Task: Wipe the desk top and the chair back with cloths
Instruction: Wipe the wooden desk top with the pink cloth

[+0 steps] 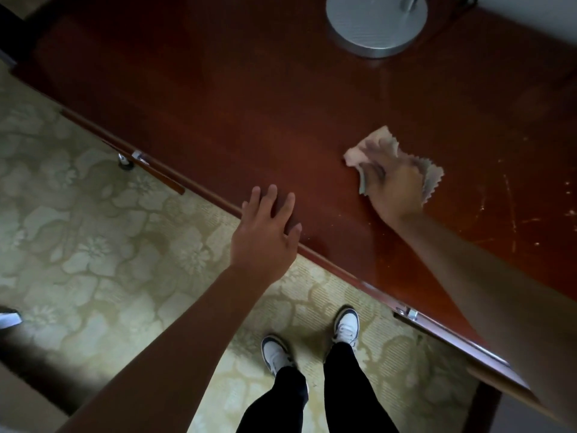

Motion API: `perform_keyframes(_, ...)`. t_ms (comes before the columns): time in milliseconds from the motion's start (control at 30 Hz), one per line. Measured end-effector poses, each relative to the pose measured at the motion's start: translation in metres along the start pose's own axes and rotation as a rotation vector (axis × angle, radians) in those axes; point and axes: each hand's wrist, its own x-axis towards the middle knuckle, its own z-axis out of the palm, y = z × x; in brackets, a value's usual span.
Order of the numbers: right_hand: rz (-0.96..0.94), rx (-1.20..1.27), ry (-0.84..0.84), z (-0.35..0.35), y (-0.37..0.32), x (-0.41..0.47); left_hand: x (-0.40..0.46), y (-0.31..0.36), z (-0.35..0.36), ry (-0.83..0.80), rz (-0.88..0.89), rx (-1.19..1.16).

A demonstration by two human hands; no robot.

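Note:
The dark red-brown wooden desk top (pixel 237 98) runs diagonally across the view. My right hand (pixel 392 189) presses a pale pink cloth (pixel 362 150) with zigzag edges flat against the desk, and both are blurred. A second, greyish layer of cloth (pixel 432 179) sticks out to the right of the hand. My left hand (pixel 265 232) rests flat on the desk's front edge, fingers spread, holding nothing. No chair back is in view.
A round silver lamp base (pixel 376 21) stands at the back of the desk. Pale scratches (pixel 512 210) mark the wood at the right. Below the desk lie a floral beige carpet (pixel 84 239), a small caster (pixel 125 160) and my two white shoes (pixel 345 326).

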Motion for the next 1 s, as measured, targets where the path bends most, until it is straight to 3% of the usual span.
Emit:
perform_keyframes(133,-0.283,0.159,-0.124,-0.006,-0.025,-0.094,0.007,0.012,-0.008,-0.090,-0.063,0.029)
perform_keyframes(233,-0.443,0.145,-0.130,-0.019,0.007,-0.094,0.014,0.019,-0.016,-0.155,-0.077,0.066)
perform_keyframes(333,-0.252,-0.008,-0.008,-0.027,0.040,-0.031,0.015,0.020,-0.016,-0.183,-0.097,0.054)
perform_keyframes(433,-0.090,-0.014,0.035,-0.017,0.038,0.025,0.015,0.024,-0.013,-0.171,-0.121,0.067)
perform_keyframes(567,-0.358,0.100,-0.034,0.006,-0.021,-0.036,0.024,0.031,-0.014,-0.185,-0.158,0.068)
perform_keyframes(700,-0.518,0.216,-0.197,-0.002,-0.004,-0.101,0.026,0.034,-0.017,-0.188,-0.195,0.060)
perform_keyframes(800,-0.460,0.103,-0.083,-0.009,0.023,-0.045,0.027,0.035,-0.017,-0.183,-0.200,0.057)
perform_keyframes(900,-0.229,0.036,0.006,-0.005,0.035,0.026,0.025,0.038,-0.014,-0.155,-0.220,0.047)
perform_keyframes(1000,-0.298,0.107,-0.030,-0.006,0.019,0.013,0.026,0.042,-0.009,-0.127,-0.242,0.039)
